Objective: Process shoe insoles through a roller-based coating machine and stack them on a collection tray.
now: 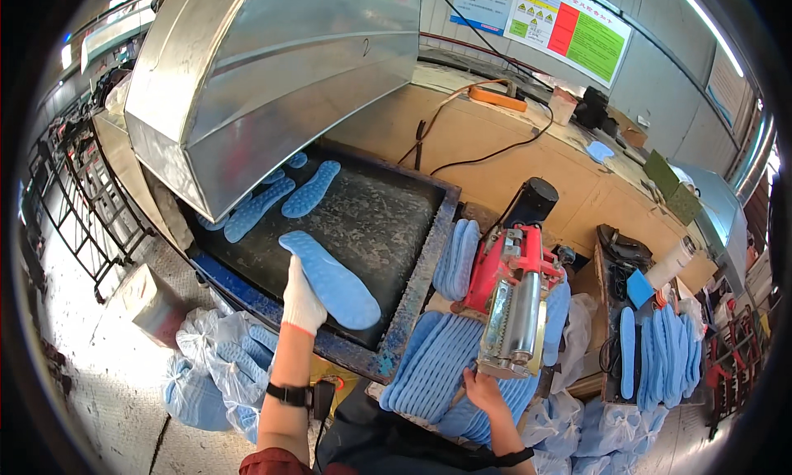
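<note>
Grip, left: the white-gloved left hand (302, 303), left of centre, is closed on the side edge of a blue insole (337, 285), fingers mostly hidden behind it. The insole lies near mid-frame, slanting from upper left to lower right, over the dark bed (388, 228); whether it touches the bed cannot be told.

Grip, right: the bare right hand (487, 392), lower right of centre, has its fingers curled at the lower end of the red machine (495, 269). How far they are closed, and whether they hold anything, cannot be told from this view.

Bed: blue, worn rim (445, 219). More insoles (311, 190) lie at its upper left, several partly hidden by the metal hood (305, 79), which fills the upper left of the frame.

Machine: right of centre, with a shiny metal roller (523, 310) and a black cylinder (540, 195) at its top. Stacked insoles (433, 359) stand on edge below and left of it; a smaller bundle (456, 261) is just left of the red body.

Surroundings: clear bags (216, 355) with blue contents at lower left, beside a pale box (147, 306). More bags (615, 430) at lower right. Further insoles (670, 351) stand on a side table, right of frame. Orange power strip (497, 101) at upper right.
</note>
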